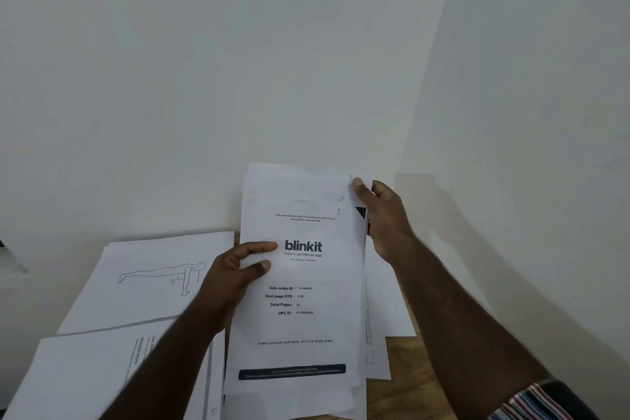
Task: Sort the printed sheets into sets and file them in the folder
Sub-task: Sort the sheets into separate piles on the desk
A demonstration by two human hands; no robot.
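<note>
I hold a fanned stack of printed sheets (300,324) upright over the table. The front sheet carries a "blinkit" logo and order details; handwritten numbers 1, 2 and 4 show at the staggered top right corners. My left hand (235,269) grips the stack's left edge, thumb on the front sheet. My right hand (381,215) pinches the top right corners of the rear sheets. No folder is in view.
A sheet with a line drawing of a push-up figure (156,280) lies on the table to the left. Another printed pile (88,375) lies nearer, bottom left. More loose sheets (385,310) lie under the stack on the wooden table (409,385). White walls stand close behind.
</note>
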